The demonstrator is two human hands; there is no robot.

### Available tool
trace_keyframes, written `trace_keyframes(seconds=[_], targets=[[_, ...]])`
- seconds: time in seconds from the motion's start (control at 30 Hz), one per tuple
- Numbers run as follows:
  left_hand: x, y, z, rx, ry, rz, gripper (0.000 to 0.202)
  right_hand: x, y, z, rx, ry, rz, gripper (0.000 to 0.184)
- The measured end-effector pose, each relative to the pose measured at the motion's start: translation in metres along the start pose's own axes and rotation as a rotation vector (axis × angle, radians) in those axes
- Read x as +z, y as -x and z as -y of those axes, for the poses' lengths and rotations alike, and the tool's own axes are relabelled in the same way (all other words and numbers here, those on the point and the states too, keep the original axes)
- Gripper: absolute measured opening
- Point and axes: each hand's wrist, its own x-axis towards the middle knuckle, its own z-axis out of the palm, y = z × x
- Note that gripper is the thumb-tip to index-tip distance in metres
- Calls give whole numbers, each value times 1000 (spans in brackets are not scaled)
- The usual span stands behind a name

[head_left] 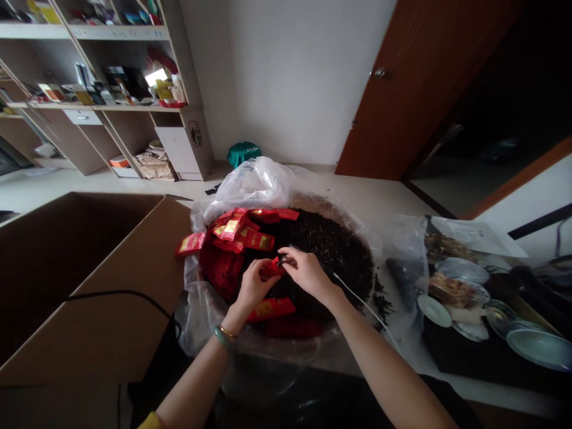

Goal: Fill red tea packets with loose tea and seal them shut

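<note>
Left hand (254,285) grasps a small red packet (270,269), which sits over the middle of a round container (342,210) filled with dark leaf bits (335,241). Right hand (308,273) is closed at the fingertips, pinching some of the dark bits right at the packet's end next to the left hand. Left wrist carries a green bangle (222,338) and a gold one (229,332); a bit of yellow sleeve (151,422) shows at the bottom edge. Container is lined with clear plastic (193,301), bunched up high at the far side. Loose pile of red packets (236,227) with gold labels at its far left, dark red stack (221,273) just below that, more packets (273,308) at the near side under the wrists. One packet (191,243) overhangs the left rim. Some leaf bits are spilled outside on the right. White cord (366,307) runs from near the right wrist toward lower right. Open cardboard box (154,256) to the left, bowls (434,311) to the right. Behind: shelf unit (120,33), green bag (243,154) by the wall, brown door (393,101).
</note>
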Motion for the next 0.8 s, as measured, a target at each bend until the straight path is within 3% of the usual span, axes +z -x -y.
trace_keyframes(seconds=[0.13, 0.3, 0.4, 0.5, 0.67, 0.8], targets=[[-3, 2, -5, 22, -85, 6, 33, -3, 0, 1, 61, 79, 86, 20], [-6, 6, -16, 76, -193, -11, 50, -6, 0, 6, -28, 161, 219, 17], [-9, 7, -23, 206, -152, 25, 44, -2, 0, 5, -35, 123, 165, 21], [-18, 5, -28, 354, -209, 145, 27, 2, 0, 2, -29, 36, 81, 24], [-39, -4, -37, 387, -459, 226, 26, -6, -2, -1, -4, -111, -86, 16], [-50, -9, -46, 428, -632, 248, 20, -20, -4, -2, 49, -103, -94, 15]])
